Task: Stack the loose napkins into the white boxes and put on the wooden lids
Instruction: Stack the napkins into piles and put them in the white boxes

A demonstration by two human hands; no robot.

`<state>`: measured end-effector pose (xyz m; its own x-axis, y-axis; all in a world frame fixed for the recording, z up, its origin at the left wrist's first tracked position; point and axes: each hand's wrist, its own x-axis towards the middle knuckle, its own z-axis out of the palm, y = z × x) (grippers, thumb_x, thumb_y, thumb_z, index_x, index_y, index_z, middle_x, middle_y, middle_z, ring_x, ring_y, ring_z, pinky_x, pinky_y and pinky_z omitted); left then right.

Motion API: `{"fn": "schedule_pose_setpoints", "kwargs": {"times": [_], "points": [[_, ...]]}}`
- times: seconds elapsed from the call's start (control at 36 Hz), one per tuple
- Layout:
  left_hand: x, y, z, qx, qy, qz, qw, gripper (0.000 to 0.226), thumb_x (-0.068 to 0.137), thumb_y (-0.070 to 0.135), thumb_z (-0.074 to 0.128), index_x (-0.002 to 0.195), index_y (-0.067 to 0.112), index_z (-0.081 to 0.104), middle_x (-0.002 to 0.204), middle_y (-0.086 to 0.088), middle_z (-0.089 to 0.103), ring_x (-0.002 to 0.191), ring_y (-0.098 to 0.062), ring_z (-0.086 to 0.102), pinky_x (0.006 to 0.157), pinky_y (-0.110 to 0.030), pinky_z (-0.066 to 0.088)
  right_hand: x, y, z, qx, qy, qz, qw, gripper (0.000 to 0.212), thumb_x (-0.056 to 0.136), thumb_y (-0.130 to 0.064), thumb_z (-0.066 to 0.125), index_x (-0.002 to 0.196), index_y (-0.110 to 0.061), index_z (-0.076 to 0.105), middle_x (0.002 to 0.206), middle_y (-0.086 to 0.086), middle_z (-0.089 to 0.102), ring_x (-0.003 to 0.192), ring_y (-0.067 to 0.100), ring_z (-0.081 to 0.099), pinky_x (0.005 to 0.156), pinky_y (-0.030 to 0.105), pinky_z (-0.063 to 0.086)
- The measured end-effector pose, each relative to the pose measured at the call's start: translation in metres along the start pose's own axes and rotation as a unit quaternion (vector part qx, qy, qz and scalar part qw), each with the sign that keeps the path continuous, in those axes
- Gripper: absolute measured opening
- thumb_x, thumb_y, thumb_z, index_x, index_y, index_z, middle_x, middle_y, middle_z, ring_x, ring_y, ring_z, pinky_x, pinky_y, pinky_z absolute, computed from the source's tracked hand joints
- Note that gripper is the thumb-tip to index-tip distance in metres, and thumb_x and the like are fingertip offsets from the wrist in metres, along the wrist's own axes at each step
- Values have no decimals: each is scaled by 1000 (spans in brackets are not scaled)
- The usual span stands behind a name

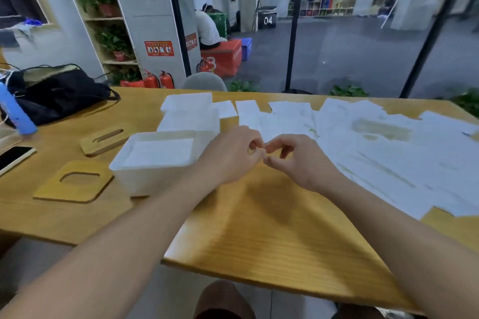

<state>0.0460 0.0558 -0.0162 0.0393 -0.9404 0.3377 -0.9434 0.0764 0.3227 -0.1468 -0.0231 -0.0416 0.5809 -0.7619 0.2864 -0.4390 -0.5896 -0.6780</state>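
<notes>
A white box (145,179) stands left of centre on the wooden table (259,220), with a flat stack of napkins (160,153) inside it. Behind it are more white boxes (189,122); the rearmost holds a napkin pile (186,102). Two wooden lids lie to the left: one with a rounded square opening (51,189), one with a slot (103,142). Loose napkins (383,147) cover the table's right half. My left hand (230,155) and my right hand (298,160) meet fingertip to fingertip above the table, fingers curled, with nothing visible in either.
At the far left of the table are a black bag (57,96), a blue tube-like object (18,116) and a phone (13,158). A grey chair back (204,81) rises behind the far edge. The table's near edge runs diagonally below my forearms.
</notes>
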Motion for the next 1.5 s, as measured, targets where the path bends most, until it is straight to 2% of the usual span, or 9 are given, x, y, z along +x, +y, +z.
{"fn": "schedule_pose_setpoints", "kwargs": {"times": [0.19,0.42,0.67,0.75,0.83,1.06,1.25,1.39,1.5], "points": [[26,2,72,-71,-24,-40,996,14,103,42,64,114,36,71,108,18,66,99,-6,61,91,-37,55,-14,59,-15,-40,25,55,997,19,92,-38,83,109,-31,78,102,-23,71,89,0,64,81,15,47],[59,-10,101,-76,18,-45,996,20,106,37,66,124,31,72,122,16,63,118,-7,57,96,-27,45,16,79,-14,-210,-1,16,978,40,99,-52,68,132,-31,69,128,-12,71,118,20,54,104,40,38],[85,-20,117,-76,16,-31,997,51,99,45,75,148,35,62,143,17,62,141,-8,42,115,-35,43,10,71,-19,-230,-70,-38,970,36,106,-57,54,134,-38,67,98,-23,58,107,10,37,104,34,30],[91,-19,121,-60,16,-21,998,52,99,50,72,147,37,62,142,19,62,141,-8,41,113,-36,44,3,66,-18,-209,-81,-55,973,29,106,-50,59,130,-38,69,90,-27,48,99,3,29,96,21,22],[96,-24,126,-69,-3,-9,998,46,102,52,66,145,35,65,137,21,66,139,-7,41,114,-39,45,2,71,-19,-181,-70,-60,979,20,103,-45,65,120,-41,74,100,-20,67,103,3,41,104,26,32],[83,-30,112,-92,-11,32,995,21,102,39,73,122,37,78,123,23,63,126,-7,42,105,-22,35,-7,77,-28,-84,-105,-21,991,15,95,-41,77,108,-48,78,98,-17,72,92,3,67,85,31,56],[72,-28,107,-151,-92,65,982,16,105,38,71,115,45,80,109,22,61,115,-4,51,101,-31,46,-3,84,-24,-84,-64,-81,991,14,101,-31,74,113,-35,79,120,-26,71,122,1,56,100,16,43],[64,-31,97,-166,-118,56,977,17,99,47,76,115,48,78,104,18,63,104,-4,60,89,-26,49,-1,92,-26,-122,-65,-56,989,16,101,-37,72,116,-35,76,122,-26,65,121,0,52,101,24,45],[64,-33,96,-160,-77,50,983,14,94,48,81,107,44,79,99,19,65,100,-5,62,85,-26,52,-3,89,-18,-123,-86,-65,986,13,103,-34,68,112,-35,77,125,-25,63,122,-2,51,105,5,29]]}}
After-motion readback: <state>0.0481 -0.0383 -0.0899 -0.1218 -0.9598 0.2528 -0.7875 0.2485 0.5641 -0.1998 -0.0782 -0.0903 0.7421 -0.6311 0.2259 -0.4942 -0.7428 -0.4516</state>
